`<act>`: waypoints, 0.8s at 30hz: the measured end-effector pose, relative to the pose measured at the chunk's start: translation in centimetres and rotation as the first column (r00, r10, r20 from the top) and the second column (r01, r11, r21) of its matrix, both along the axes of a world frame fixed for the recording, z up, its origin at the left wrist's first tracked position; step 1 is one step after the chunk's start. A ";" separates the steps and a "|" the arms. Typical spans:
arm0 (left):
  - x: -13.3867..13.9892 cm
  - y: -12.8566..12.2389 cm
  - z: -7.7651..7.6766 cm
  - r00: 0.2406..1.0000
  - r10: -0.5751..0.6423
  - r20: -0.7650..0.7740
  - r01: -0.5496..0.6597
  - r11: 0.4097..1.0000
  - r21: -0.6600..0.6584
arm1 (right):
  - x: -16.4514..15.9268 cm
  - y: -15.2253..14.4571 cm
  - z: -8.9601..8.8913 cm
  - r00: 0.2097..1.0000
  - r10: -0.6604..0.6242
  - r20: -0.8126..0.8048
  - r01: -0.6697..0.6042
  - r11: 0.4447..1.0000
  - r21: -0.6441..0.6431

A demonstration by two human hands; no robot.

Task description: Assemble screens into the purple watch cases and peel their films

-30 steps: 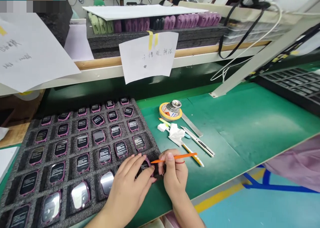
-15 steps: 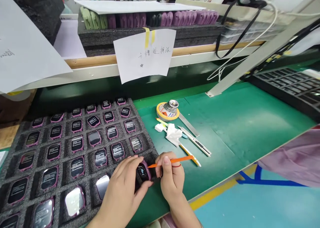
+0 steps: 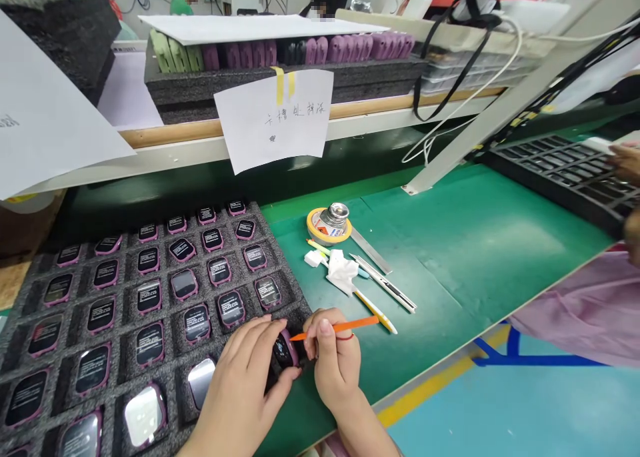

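My left hand (image 3: 240,370) is closed around a purple-framed smartwatch (image 3: 283,351) with a lit dark screen, fingers over its far side and thumb below. Between the fingers of my right hand (image 3: 335,363) is an orange pointed stick (image 3: 364,323). Its tip meets or nearly meets the watch's right edge; whether they touch I cannot tell. Both hands are at the right edge of a dark grey foam tray (image 3: 277,262), where several similar watches lie in separate pockets, most with white text on their screens. My left hand hides part of the tray's near corner.
Beyond my right hand lie a yellow tape roll (image 3: 315,233) with a metal-topped container, a steel ruler (image 3: 373,251), a white cutter knife (image 3: 387,287), crumpled tissue (image 3: 343,270) and pens. A shelf edge (image 3: 175,147) crosses above. At right, a co-worker's hand (image 3: 627,160) is over a black tray (image 3: 540,177).
The view has shifted slightly, moving most things left in the picture. A co-worker's hand has appeared at the right. My hands keep nearly the same hold on the watch and stick.
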State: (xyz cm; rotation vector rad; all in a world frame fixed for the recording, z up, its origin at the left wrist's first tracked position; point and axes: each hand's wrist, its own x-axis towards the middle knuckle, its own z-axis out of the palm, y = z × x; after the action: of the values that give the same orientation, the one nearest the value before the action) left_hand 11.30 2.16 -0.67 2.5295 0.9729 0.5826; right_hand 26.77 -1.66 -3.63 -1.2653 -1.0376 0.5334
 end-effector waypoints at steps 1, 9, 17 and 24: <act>0.0 0.0 0.0 1.000 0.002 0.000 -0.002 1.000 -0.003 | 0.0 0.1 0.0 1.000 0.008 0.011 -0.008 1.000 0.000; -0.2 -0.1 -0.2 1.000 -0.006 -0.011 0.006 1.000 0.030 | 0.1 0.0 0.5 0.987 0.076 0.142 -0.070 0.996 -0.051; -0.7 0.1 -0.3 1.000 0.008 0.016 -0.008 1.000 -0.024 | 5.9 0.4 2.6 0.886 0.027 0.463 0.133 0.941 -0.310; -0.3 0.2 -0.1 0.999 0.040 0.019 -0.036 0.981 -0.191 | 9.7 2.6 3.9 0.700 0.209 0.683 0.294 0.788 -0.541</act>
State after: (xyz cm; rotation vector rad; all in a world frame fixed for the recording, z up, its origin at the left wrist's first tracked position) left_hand 10.96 2.37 -0.72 2.3355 1.0193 0.5021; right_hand 36.45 0.97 0.23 -2.2092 -1.5468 0.3324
